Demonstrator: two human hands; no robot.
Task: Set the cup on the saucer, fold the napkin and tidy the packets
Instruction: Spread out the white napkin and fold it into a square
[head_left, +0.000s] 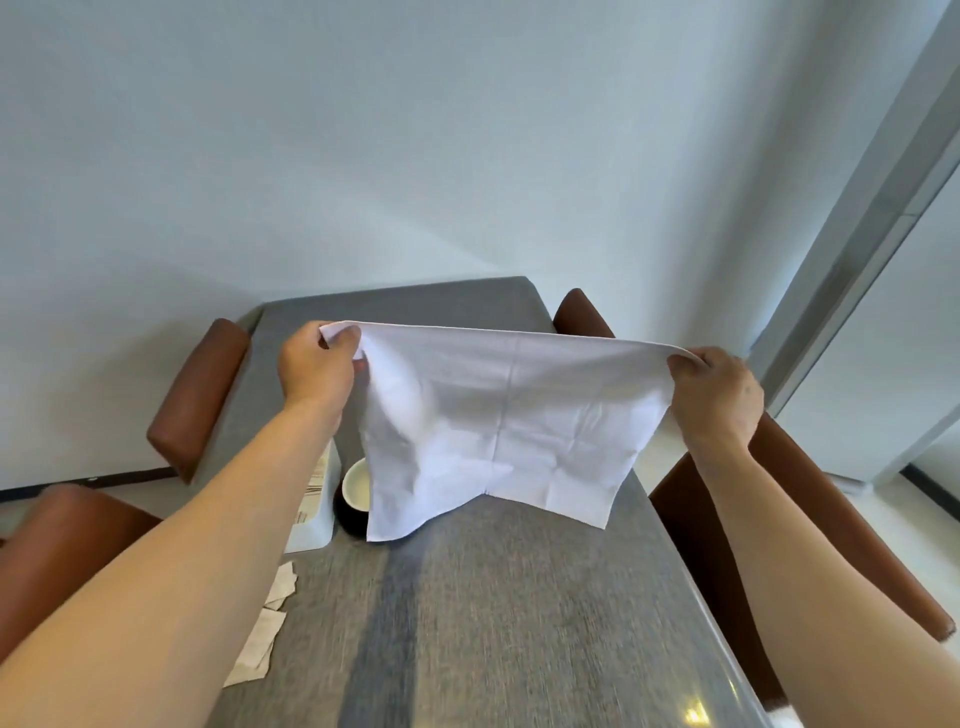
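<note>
napkin (498, 421) — unfolded, aloft | left hand (314, 366), right hand (719, 395) — pinching top corners

A dining corner of a café or a home is suggested, though which of the two cannot be told. A long table (519, 597) covered in grey woven cloth is set end-on against a plain pale wall (363, 130). Brown padded chairs (197, 395) are placed along both sides of the table. Coffee service is laid on the table's left part: a white cup (357, 483), a white box (317, 509) beside it, and paper packets (260, 644) nearer the table's close end. A pale door frame (857, 260) is seen right of the table.
</note>
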